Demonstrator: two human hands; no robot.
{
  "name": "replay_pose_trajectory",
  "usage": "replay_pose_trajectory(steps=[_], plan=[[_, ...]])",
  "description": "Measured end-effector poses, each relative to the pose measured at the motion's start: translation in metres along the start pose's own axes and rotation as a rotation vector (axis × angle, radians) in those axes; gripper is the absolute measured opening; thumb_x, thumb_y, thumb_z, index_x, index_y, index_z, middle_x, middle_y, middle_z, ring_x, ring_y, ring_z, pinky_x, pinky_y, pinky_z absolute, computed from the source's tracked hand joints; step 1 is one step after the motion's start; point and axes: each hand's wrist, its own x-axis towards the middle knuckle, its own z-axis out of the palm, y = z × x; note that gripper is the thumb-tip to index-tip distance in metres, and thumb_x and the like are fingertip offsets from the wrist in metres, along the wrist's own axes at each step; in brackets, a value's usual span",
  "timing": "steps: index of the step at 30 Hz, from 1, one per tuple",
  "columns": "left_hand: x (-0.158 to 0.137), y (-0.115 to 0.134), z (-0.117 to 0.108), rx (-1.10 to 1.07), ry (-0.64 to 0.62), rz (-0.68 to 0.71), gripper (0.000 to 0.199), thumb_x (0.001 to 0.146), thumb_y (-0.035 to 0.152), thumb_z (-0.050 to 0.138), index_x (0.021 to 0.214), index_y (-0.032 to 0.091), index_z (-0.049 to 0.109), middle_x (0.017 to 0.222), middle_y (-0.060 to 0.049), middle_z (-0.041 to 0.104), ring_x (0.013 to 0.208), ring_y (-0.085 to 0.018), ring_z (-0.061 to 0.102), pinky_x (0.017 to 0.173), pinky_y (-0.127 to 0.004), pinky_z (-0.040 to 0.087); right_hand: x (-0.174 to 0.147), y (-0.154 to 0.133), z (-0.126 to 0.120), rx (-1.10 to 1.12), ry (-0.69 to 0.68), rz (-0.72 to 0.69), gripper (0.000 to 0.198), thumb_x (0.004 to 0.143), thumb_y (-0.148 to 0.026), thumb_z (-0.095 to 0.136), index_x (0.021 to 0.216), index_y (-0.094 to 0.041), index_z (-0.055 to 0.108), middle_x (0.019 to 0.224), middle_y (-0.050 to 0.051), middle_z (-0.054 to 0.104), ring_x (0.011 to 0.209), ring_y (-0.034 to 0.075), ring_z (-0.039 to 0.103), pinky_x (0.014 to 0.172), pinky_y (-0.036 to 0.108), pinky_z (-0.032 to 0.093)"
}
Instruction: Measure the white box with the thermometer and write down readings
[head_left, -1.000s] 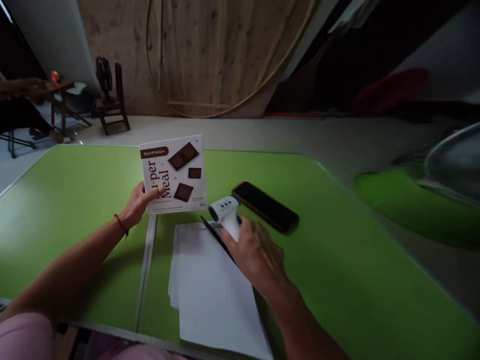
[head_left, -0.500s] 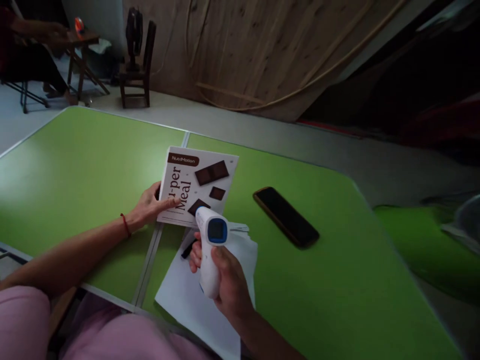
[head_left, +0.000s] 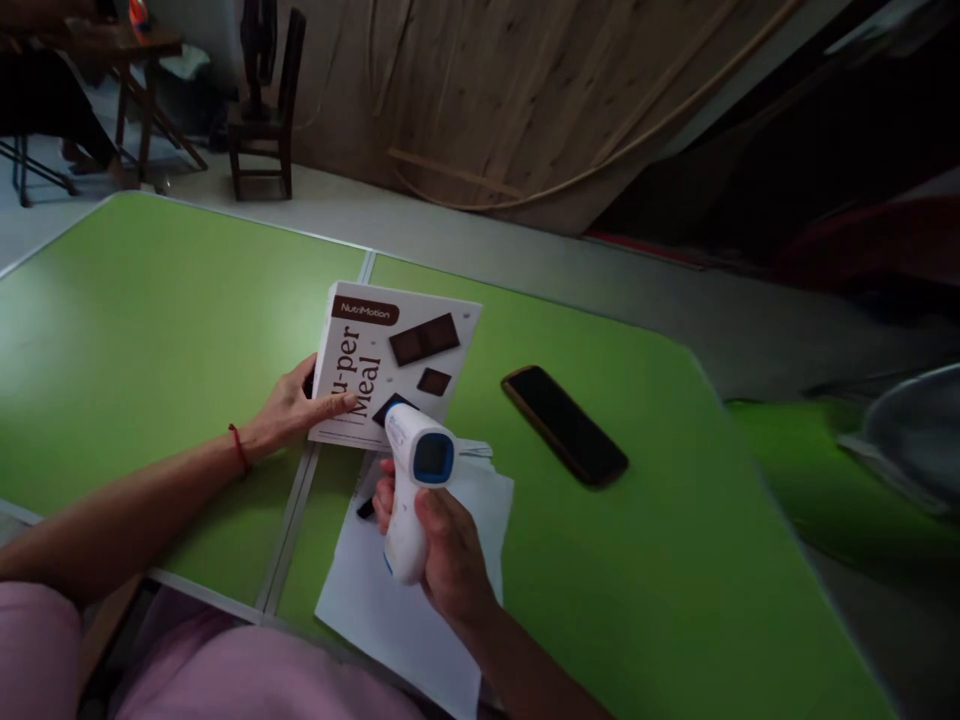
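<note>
My left hand (head_left: 304, 402) grips the lower left side of a white box (head_left: 420, 300) with brown lettering and pictures of chocolate pieces. Its thumb lies across the front; the other fingers are hidden behind. The box is held up, tilted, above the green table (head_left: 225, 300). In my right hand (head_left: 442, 540) is a white and blue infrared thermometer (head_left: 409, 520), wrapped by the fingers. Its dark screen faces me and its front end points at the lower part of the box. White paper sheets (head_left: 375, 600) lie beneath this hand, with a small black object (head_left: 365, 508) partly covered by it.
To the right on the table lies a dark phone (head_left: 566, 425) in a brown case. A metal seam (head_left: 289, 535) crosses the tabletop. Beyond the far edge stand a wooden chair (head_left: 262, 130) bearing a fan and a small wooden table (head_left: 142, 45), beside a seated person (head_left: 52, 100).
The camera view has shifted slightly, so the background and phone sit a little higher and further left. Both hands keep their holds on the box and the thermometer, nearly unmoved.
</note>
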Motion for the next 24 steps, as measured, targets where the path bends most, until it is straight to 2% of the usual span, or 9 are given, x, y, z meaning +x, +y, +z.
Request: replay_pose_trajectory(steps=[11,16,18,21,24], plan=[[0.002,0.000,-0.002,0.036,0.008,-0.027,0.066,0.072,0.056,0.083,0.117,0.014,0.061,0.115,-0.015,0.073,0.098,-0.029,0.072,0.085,-0.047,0.062,-0.001,0.005,-0.007,-0.042,0.016,0.018,0.056,0.078,-0.067,0.067,0.106,-0.019,0.064,0.069,-0.001,0.056,0.059,0.015,0.051,0.054,0.030,0.041],[0.002,-0.002,-0.007,0.122,0.005,-0.013,0.068,0.073,0.055,0.082,0.121,0.014,0.057,0.121,-0.017,0.069,0.103,-0.030,0.070,0.084,-0.048,0.062,0.000,0.001,-0.010,-0.129,-0.047,-0.020,0.049,0.081,-0.067,0.064,0.090,-0.019,0.065,0.074,0.001,0.059,0.064,0.015,0.051,0.059,0.031,0.043],[0.004,-0.004,-0.009,0.146,0.030,0.020,0.068,0.074,0.055,0.082,0.122,0.015,0.056,0.122,-0.017,0.068,0.105,-0.030,0.069,0.085,-0.048,0.061,0.001,-0.004,-0.012,-0.192,-0.075,-0.045,0.044,0.083,-0.064,0.064,0.088,-0.020,0.065,0.074,0.001,0.058,0.066,0.015,0.050,0.060,0.031,0.043],[0.011,-0.006,-0.015,0.194,0.077,0.144,0.072,0.072,0.053,0.084,0.126,0.018,0.053,0.123,-0.015,0.066,0.112,-0.031,0.066,0.088,-0.048,0.060,0.003,-0.012,-0.015,-0.248,-0.088,-0.082,0.042,0.083,-0.061,0.065,0.093,-0.021,0.066,0.076,0.001,0.060,0.065,0.015,0.051,0.059,0.030,0.043],[0.021,-0.008,-0.027,0.281,0.132,0.241,0.074,0.074,0.054,0.082,0.131,0.020,0.050,0.129,-0.015,0.062,0.120,-0.035,0.061,0.086,-0.047,0.061,0.005,-0.022,-0.020,-0.302,-0.025,-0.148,0.042,0.081,-0.063,0.064,0.088,-0.021,0.063,0.074,0.001,0.060,0.063,0.015,0.050,0.057,0.030,0.042]])
